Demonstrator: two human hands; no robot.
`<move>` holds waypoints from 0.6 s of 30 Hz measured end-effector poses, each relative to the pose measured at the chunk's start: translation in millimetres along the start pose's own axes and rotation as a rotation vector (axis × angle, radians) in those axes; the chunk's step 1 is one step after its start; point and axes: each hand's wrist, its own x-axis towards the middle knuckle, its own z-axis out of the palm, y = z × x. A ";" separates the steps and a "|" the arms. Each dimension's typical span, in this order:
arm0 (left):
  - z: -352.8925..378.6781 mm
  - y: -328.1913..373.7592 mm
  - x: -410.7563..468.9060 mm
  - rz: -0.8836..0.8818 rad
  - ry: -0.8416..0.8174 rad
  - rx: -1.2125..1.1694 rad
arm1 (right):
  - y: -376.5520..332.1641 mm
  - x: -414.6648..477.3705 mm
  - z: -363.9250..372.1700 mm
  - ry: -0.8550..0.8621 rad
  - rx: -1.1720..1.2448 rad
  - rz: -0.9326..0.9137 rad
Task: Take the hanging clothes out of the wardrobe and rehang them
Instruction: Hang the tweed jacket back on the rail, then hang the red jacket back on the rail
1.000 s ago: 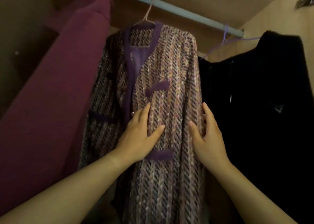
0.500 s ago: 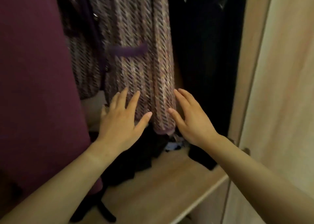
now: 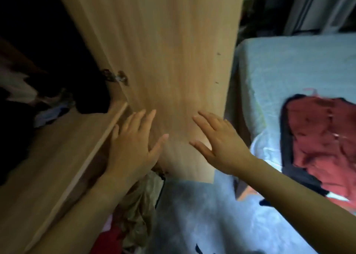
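Note:
My left hand (image 3: pixel 133 143) and my right hand (image 3: pixel 219 142) are both held out with fingers spread, holding nothing, in front of the open light-wood wardrobe door (image 3: pixel 163 61). A red and black garment (image 3: pixel 319 138) lies on the bed at the right, with a pink hanger hook at its top. The wardrobe's dark inside (image 3: pixel 48 51) is at the left, with black clothing hanging over the wooden shelf (image 3: pixel 48 157). The tweed jacket is out of view.
A bed with a light blue cover (image 3: pixel 289 64) stands to the right of the door. A heap of beige and red clothes (image 3: pixel 138 211) lies low under my left arm. Grey-blue floor (image 3: pixel 202 224) shows below the door.
My view has swung right and down, from the hanging tweed jacket to the wardrobe door and the bed. Both hands have left the jacket and stay spread.

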 end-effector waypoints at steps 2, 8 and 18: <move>32.6 58.5 12.2 0.104 -0.062 -0.064 | 50.4 -49.4 -14.0 -0.026 -0.018 0.136; 124.8 251.4 52.3 0.407 -0.220 -0.201 | 199.7 -186.8 -78.9 -0.037 -0.104 0.483; 203.0 512.0 79.0 0.776 -0.398 -0.262 | 342.0 -331.4 -165.1 0.066 -0.141 0.924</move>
